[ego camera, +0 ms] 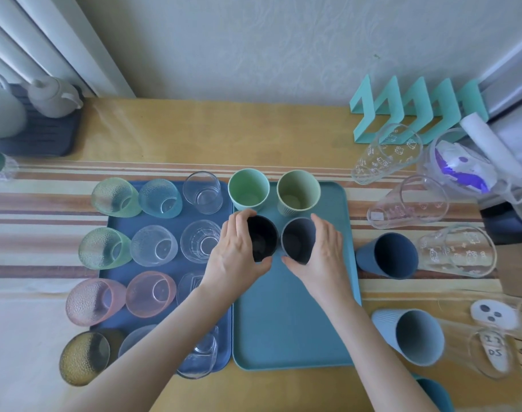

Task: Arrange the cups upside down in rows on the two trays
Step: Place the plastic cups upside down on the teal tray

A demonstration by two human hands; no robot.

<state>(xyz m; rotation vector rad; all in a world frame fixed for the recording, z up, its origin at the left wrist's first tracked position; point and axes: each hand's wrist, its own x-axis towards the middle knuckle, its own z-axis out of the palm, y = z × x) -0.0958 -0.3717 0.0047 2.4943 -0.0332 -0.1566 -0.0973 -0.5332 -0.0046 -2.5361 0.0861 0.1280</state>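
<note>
Hands [237,254] [319,254] gripping black cup [261,242], grey cup [298,242], teal tray [283,322]

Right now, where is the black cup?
In the head view, the black cup is on the teal tray near its left edge, in front of the mint cup and left of the grey cup; the left hand grips it.

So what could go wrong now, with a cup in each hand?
The left hand and right hand hold a black cup and a grey cup almost touching; they might knock together or bump the green cups behind.
The left forearm crosses over clear glasses on the blue tray; pulling back could tip one.
Cups lying on their sides at the right, like the blue cup, might roll.
</note>
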